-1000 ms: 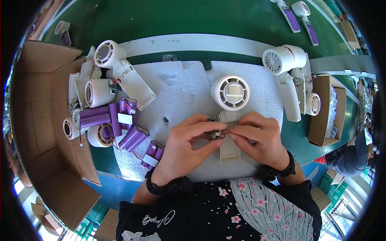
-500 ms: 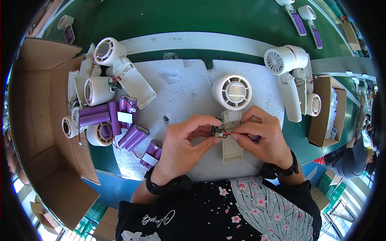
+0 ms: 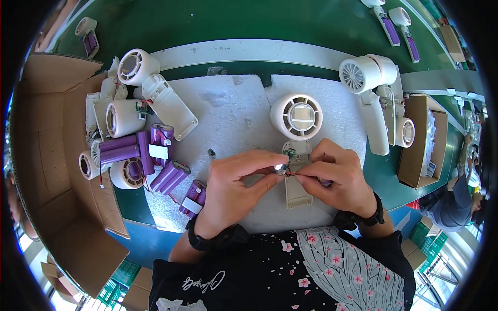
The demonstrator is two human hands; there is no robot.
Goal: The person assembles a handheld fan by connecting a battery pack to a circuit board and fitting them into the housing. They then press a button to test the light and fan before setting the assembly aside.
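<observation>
My left hand point(image 3: 241, 181) pinches a small circuit board point(image 3: 280, 169) between thumb and forefinger; its face catches bright light. Thin red and black wires point(image 3: 292, 173) run from the board to the pinched fingertips of my right hand point(image 3: 334, 173). A bit of purple battery point(image 3: 326, 182) shows beneath my right fingers, the rest hidden by the hand. Under both hands lies a cream handheld fan point(image 3: 275, 118), its round head pointing away from me. Its open handle shell point(image 3: 298, 194) extends toward me.
Purple battery packs point(image 3: 171, 176) and opened fan housings point(image 3: 171, 106) crowd the left, beside a large cardboard box point(image 3: 44, 181). White foam sheets point(image 3: 228, 114) cover the work surface. More fans point(image 3: 376, 122) and a small carton point(image 3: 415, 166) stand at right. A person point(image 3: 451, 202) is at far right.
The circuit board in my left fingers has tilted, so a shiny face now shows instead of the green and dark side. My right fingertips have shifted slightly left with the wires.
</observation>
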